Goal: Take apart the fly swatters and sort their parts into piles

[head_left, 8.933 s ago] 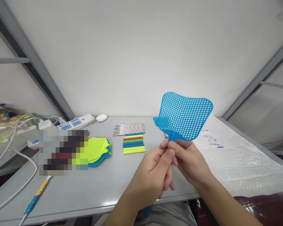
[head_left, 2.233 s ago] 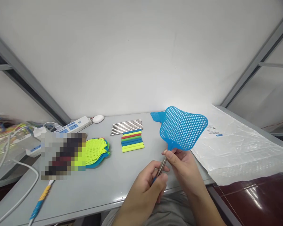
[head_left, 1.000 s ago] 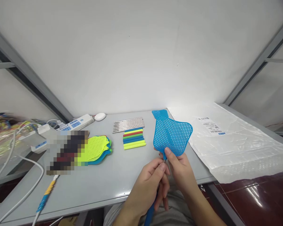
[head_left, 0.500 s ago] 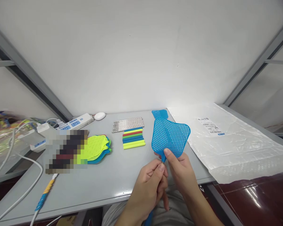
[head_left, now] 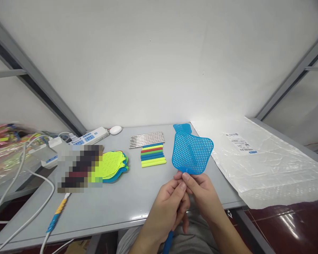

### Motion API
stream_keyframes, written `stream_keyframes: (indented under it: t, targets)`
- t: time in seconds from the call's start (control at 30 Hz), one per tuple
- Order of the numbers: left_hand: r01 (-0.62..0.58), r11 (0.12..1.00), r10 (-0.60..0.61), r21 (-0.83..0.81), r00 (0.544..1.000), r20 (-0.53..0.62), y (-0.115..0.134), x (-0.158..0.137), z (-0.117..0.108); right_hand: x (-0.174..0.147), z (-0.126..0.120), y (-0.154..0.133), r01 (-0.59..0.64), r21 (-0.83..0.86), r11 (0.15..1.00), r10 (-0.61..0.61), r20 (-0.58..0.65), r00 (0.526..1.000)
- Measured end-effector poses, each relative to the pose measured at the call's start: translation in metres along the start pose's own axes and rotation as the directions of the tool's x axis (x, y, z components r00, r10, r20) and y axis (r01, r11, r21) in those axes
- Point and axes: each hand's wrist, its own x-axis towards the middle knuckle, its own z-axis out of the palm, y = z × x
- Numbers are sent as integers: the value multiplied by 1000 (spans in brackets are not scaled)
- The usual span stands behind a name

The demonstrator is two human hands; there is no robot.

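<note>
Between my two hands is a blue fly swatter with a square mesh head [head_left: 193,151] raised over the table's front. My right hand [head_left: 204,192] is closed, pinching the neck just under the mesh. Just below it, my left hand [head_left: 172,203] is wrapped round the shaft, which its fingers hide. From beneath my left hand the blue handle [head_left: 168,242] sticks out downward over my lap. The fingertips of both hands meet at the neck, so the joint there is covered.
Coloured handle tubes [head_left: 152,156] lie in a row before several metal rods [head_left: 147,139]. Swatter heads [head_left: 111,165] are stacked at left beside a blurred patch [head_left: 81,169] and a power strip [head_left: 91,137]. A blue piece [head_left: 182,128] lies behind; a white plastic bag [head_left: 254,169] covers the right.
My right hand has slid down the neck, closing up against my left. The bit of metal shaft that showed between them is now hidden. The view has shifted slightly.
</note>
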Motion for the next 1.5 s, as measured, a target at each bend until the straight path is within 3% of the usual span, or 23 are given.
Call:
stream_keyframes:
  t: [0.4, 0.57, 0.73, 0.87, 0.97, 1.13, 1.33, 1.4, 1.5]
  targets:
    - [5, 999, -3, -35, 998, 59, 7, -4, -10, 0, -1, 5, -2, 102, 995, -17, 183, 983]
    - [-11, 1000, 12, -9, 997, 76, 8, 1, -12, 2, 2, 1, 10, 50, 999, -15, 99, 995]
    - [-23, 967, 23, 253, 1000, 6, 15, 0, -11, 5, 0, 8, 92, 31, 995, -92, -26, 995]
    - [-78, 805, 111, 588, 994, -20, 22, -8, -8, 10, -8, 9, 197, 60, 979, -187, -149, 971]
    - [-79, 660, 140, 747, 990, -19, 26, -13, -4, 15, -18, 2, 276, 104, 955, -248, -224, 943]
    - [-65, 568, 160, 821, 987, -33, 30, -15, -1, 17, -22, -2, 252, 133, 958, -232, -153, 961]
    - [-120, 504, 268, 855, 963, -23, 32, -10, -1, 7, 0, 11, 171, 91, 981, -168, -38, 985]
    - [-109, 427, 272, 898, 962, -13, 33, -8, -1, 6, 1, 12, 200, 66, 978, -198, -27, 980]
    - [-50, 223, 268, 973, 963, -12, 35, -9, -2, 10, -10, 10, 253, 56, 966, -247, -90, 965]
